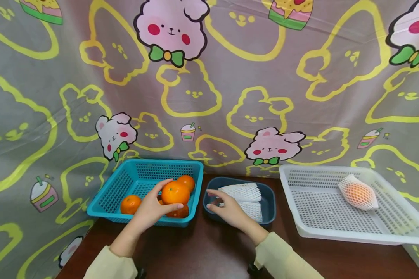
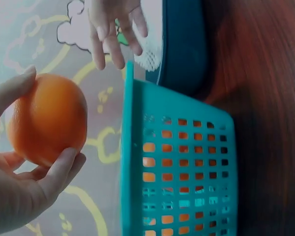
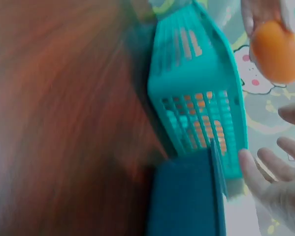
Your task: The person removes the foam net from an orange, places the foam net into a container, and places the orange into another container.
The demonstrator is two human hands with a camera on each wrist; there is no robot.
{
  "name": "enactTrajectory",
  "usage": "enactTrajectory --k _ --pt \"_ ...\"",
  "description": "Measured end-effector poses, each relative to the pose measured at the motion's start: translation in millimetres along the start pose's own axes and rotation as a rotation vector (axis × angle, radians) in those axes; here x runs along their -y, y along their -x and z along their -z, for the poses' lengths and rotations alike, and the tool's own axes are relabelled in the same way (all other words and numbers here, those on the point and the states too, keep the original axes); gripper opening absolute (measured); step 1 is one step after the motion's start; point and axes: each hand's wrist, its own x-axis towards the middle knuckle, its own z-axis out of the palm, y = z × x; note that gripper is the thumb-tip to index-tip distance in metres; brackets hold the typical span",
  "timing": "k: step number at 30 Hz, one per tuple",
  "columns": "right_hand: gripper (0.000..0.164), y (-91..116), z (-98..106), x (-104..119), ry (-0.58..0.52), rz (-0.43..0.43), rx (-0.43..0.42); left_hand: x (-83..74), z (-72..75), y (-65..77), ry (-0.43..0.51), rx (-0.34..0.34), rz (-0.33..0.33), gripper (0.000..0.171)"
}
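In the head view my left hand grips an orange between thumb and fingers, held above the right part of the teal basket. The left wrist view shows the same orange lifted higher than the basket rim. Several more oranges lie in the basket, one orange to the left and another orange at the back right. My right hand holds nothing, its fingers spread and loosely bent over the left side of the dark blue bin. White foam net sleeves lie inside that bin.
To the right stands a white basket with one fruit in a foam net. All the containers stand on a dark brown wooden table. A patterned cloth hangs right behind them.
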Motion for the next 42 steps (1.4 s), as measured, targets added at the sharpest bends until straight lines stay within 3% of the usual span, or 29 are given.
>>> enactTrajectory --k 5,10,16,20,25,35,42 --pt "0.06 -2 -19 5 -0.153 -0.052 0.059 10.4 4.0 -9.8 -0.029 -0.049 0.004 0.084" --pt "0.074 -5 -38 6 -0.225 -0.083 -0.014 21.6 7.7 -19.8 -0.046 -0.086 0.027 0.087" --pt "0.08 -11 -53 6 -0.495 -0.187 -0.044 35.6 12.5 -34.8 -0.061 -0.133 0.078 0.085" --pt "0.08 -14 -56 8 -0.605 -0.206 -0.04 41.3 13.6 -44.9 -0.046 -0.143 0.116 0.085" --pt "0.08 -16 -58 12 -0.63 -0.222 -0.046 46.3 13.0 -54.5 -0.054 -0.156 0.154 0.086" --pt "0.077 -16 -61 9 -0.625 -0.232 -0.061 55.0 8.4 -68.9 -0.189 -0.222 0.227 0.084" --pt "0.076 -15 -57 19 -0.603 -0.231 -0.049 65.5 5.7 -77.6 -0.244 -0.201 0.224 0.088"
